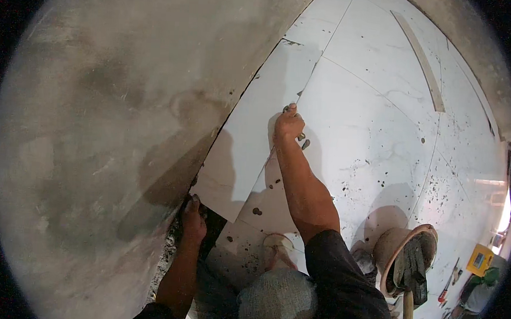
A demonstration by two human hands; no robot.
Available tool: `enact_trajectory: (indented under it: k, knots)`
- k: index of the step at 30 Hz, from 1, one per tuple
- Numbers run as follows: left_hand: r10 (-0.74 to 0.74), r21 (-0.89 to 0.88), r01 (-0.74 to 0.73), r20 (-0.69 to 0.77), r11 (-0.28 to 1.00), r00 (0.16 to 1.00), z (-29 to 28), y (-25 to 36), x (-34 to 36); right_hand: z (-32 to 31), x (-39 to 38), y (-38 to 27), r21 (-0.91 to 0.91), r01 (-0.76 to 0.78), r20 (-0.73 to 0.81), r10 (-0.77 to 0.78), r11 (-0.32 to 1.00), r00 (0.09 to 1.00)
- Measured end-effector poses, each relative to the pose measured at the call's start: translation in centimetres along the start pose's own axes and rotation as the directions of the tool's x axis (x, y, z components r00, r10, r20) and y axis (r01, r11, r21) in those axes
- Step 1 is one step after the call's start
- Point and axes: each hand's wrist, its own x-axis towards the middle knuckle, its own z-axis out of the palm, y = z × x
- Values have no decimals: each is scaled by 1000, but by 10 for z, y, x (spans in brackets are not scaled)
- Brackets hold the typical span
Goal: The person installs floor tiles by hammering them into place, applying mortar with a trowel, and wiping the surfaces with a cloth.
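A long white floor tile [257, 122] lies along the foot of the wall, its far end slightly apart from the tile beyond. My left hand [193, 220] is closed at the tile's near left corner, thumb up, over a dark bare strip [213, 229] of floor. My right hand [289, 125] is closed in a fist at the tile's right edge, over the joint with the laid tiles [354, 124]. What its fingers hold, if anything, is hidden. Small dark mortar lumps [306, 144] lie beside that hand.
A bare cement wall [109, 107] rises on the left. A long flat strip [422, 64] lies far right. A bucket [385, 251] with dark mortar-covered contents stands near right, beyond it a yellow box [480, 260] and a red-handled tool [443, 295]. Crumbs are scattered across the tiles.
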Motion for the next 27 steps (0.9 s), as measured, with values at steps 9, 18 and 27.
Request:
enact_trajectory:
  k: [9,18,27]
  knots:
    - [-246,-281,208,-109,937,963,16,4,3,-4,-3,-7,50,-71,47,69,996,997]
    - [-26,-188,17,-48,982,998,-12,-33,30,-24,-23,-11,3,135,170,-134,991,976]
    - [127,-175,-116,53,978,991,-9,-56,42,-36,-23,-27,-120,285,390,-219,951,895]
